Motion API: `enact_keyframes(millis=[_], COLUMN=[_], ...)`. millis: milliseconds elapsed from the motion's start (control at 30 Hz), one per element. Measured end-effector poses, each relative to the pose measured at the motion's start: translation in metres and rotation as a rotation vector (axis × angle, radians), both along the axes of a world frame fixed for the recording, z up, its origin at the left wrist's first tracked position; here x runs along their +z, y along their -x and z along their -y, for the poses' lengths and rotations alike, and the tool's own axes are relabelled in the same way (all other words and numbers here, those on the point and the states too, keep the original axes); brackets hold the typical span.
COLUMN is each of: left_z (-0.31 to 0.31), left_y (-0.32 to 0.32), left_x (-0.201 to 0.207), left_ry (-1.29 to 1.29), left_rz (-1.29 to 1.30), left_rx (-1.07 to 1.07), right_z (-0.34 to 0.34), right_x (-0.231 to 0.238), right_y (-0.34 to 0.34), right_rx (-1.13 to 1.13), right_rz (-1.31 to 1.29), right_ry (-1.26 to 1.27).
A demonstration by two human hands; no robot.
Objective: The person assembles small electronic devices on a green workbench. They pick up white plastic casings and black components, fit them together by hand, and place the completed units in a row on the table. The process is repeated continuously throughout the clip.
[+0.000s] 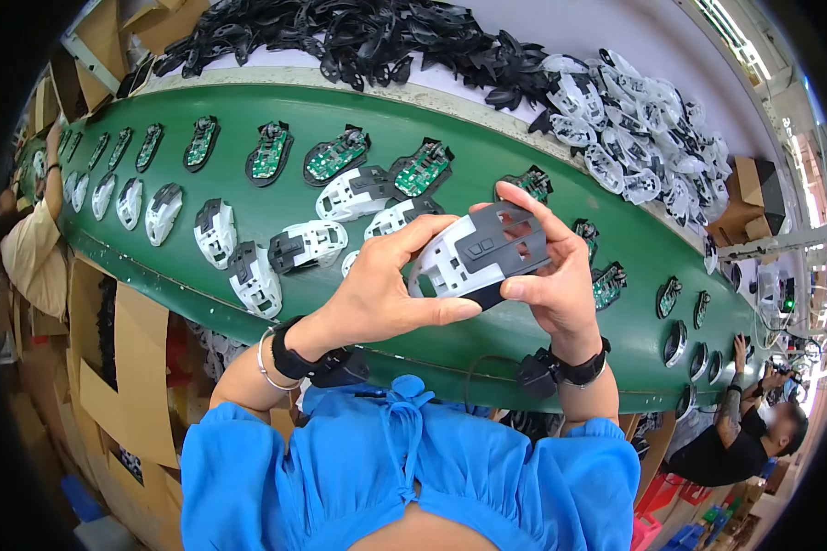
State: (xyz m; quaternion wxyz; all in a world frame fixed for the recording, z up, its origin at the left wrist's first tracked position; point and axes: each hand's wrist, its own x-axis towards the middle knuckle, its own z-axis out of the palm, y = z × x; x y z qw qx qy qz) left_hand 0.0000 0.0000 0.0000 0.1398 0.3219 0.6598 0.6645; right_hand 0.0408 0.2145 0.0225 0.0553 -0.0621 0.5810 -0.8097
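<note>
Both my hands hold a white and dark grey computer mouse shell (482, 253) above the green belt. My left hand (386, 280) grips its white end, thumb along the near side. The dark end with its cut-outs sits between the thumb and fingers of my right hand (560, 266). Behind the shell lie mouse bases with green circuit boards, one of them a circuit-board base (423, 167) just past my left fingers. Several loose white and grey top shells, such as one top shell (308, 245), rest left of my left hand.
A long green conveyor belt (175, 275) carries rows of bases and shells. Beyond it are heaped black plastic parts (340, 37) and white shells (629, 129). Cardboard boxes (124, 358) stand below the belt at left. Other people sit at left (37, 248) and right (730, 432).
</note>
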Motion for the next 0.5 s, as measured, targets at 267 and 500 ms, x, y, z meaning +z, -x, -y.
enact_keyframes(millis=[267,500], left_z=[0.001,0.013], left_y=[0.0,0.011], left_x=[-0.003,-0.001], left_ry=[-0.193,-0.02], left_rz=[0.339,0.236], left_rx=[-0.106,-0.04], right_z=[0.0,0.014], right_x=[0.008,0.019], right_y=[0.01,0.038], right_rx=[-0.009,-0.008], right_rz=[0.034,0.084], right_ry=[-0.027,-0.069])
